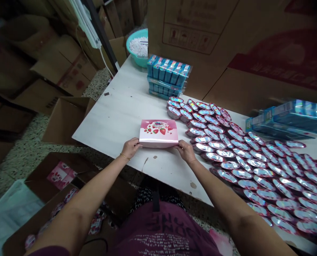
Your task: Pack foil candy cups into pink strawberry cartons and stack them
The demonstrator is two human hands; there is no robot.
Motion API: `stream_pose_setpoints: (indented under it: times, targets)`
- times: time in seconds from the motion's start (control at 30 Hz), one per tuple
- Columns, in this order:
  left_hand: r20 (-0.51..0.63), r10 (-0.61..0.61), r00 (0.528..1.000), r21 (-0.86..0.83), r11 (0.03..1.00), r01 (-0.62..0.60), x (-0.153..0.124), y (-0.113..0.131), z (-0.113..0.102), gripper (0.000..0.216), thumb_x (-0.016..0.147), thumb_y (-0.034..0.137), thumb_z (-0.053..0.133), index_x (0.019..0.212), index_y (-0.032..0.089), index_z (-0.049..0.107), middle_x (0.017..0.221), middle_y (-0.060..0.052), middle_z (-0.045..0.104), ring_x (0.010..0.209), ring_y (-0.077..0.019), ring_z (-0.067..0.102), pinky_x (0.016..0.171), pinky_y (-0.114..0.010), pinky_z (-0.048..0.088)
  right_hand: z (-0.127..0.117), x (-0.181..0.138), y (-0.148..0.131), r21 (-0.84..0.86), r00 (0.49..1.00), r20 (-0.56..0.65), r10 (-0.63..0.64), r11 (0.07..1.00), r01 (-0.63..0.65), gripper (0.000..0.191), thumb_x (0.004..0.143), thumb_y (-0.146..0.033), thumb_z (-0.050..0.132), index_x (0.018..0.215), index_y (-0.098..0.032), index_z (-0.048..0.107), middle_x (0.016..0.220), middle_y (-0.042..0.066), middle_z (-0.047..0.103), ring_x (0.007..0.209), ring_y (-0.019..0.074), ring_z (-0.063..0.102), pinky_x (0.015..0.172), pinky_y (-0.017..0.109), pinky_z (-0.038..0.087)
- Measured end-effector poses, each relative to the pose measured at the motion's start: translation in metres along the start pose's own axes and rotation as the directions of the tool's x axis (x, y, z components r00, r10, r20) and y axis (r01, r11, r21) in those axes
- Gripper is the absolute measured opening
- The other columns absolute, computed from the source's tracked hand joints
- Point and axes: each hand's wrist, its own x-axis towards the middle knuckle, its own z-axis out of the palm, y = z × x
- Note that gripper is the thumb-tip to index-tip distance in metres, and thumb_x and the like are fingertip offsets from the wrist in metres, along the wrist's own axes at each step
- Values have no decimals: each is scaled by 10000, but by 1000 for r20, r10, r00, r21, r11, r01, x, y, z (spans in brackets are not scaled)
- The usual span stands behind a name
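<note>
Head view: the left hand (131,148) and the right hand (186,151) hold one pink box (158,132)

The left hand pinches the box at its near left corner, and the right hand pinches it at its near right corner; the fingers of both are closed on it. A thin bracelet (125,156) is on the left wrist. The box, which has strawberries printed on top, is on the white table (116,117), close to the near edge and to the left of many shiny oval packs (241,153). These packs stand in uneven rows over the right part of the table. Toward the far edge, small blue boxes (169,71) are stacked, and other blue packages (286,124) lie farther right. A turquoise basin (141,63) with white pieces stands at the far left corner. Along the far edge rises a large carton (201,74). An open carton (68,121) is on the floor beside the near left corner.
</note>
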Motion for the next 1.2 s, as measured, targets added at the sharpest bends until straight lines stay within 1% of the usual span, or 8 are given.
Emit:
stream_pose_setpoints:
  times: [0.23,0.57,0.67,0.8,0.97,1.03,1.1,1.2]
  targets:
    - [70,-87,994,-66,994,92,23,5,-3,205,743,319,572,616,160,584,605,24,553,615,-112,511,600,-212,403,-4,3,1,34,999,-11,42,999,-42,293,836,-414,466,701,-184,587,708,35,577,649,156,526,621,258,415]
    - [117,83,990,-128,989,-68,23,1,-1,83,676,217,670,638,162,621,757,-18,580,757,-136,559,696,-232,442,-5,4,8,-3,1000,14,3,1000,-3,237,819,-370,489,695,-185,571,708,34,574,633,158,520,609,271,410]
    - [14,77,997,-117,990,-75,20,-1,5,111,678,211,666,610,153,601,868,-43,576,804,-138,560,703,-234,445,-6,3,6,-17,1000,21,-23,1000,23,232,822,-362,486,683,-190,558,693,29,561,628,158,519,603,269,409]
    - [-80,35,996,-67,997,-40,23,-3,11,139,704,206,628,590,154,566,821,-26,567,747,-123,549,681,-233,440,-5,2,2,-51,1000,2,-23,998,23,245,836,-366,453,693,-193,552,696,32,561,621,158,515,593,270,406]
    - [52,30,998,19,999,-31,30,-7,7,143,675,218,660,595,156,559,819,-16,576,729,-118,568,666,-223,452,-4,4,1,-86,1000,10,-9,996,10,293,836,-410,439,652,-195,516,656,23,541,606,158,510,581,273,403]
    - [71,17,997,54,998,-21,29,-4,3,131,657,237,682,649,162,575,826,-18,590,737,-132,579,680,-241,462,-8,2,0,-90,999,40,28,996,-24,314,833,-440,439,647,-195,502,642,24,538,583,157,508,564,277,412]
    - [4,-12,1000,99,995,12,24,6,0,270,611,276,726,811,155,589,1018,-85,585,919,-204,571,790,-316,455,-15,-1,-4,-118,998,19,68,991,-65,300,819,-470,460,748,-187,528,695,44,563,602,171,529,570,294,437]
    - [-116,12,993,293,956,22,21,30,-1,755,545,344,779,1190,136,445,1408,-205,273,1284,-331,280,1004,-454,288,-23,-1,-21,-290,996,-85,-38,957,12,451,784,-478,523,1089,-146,497,1021,155,569,921,261,551,770,393,457]
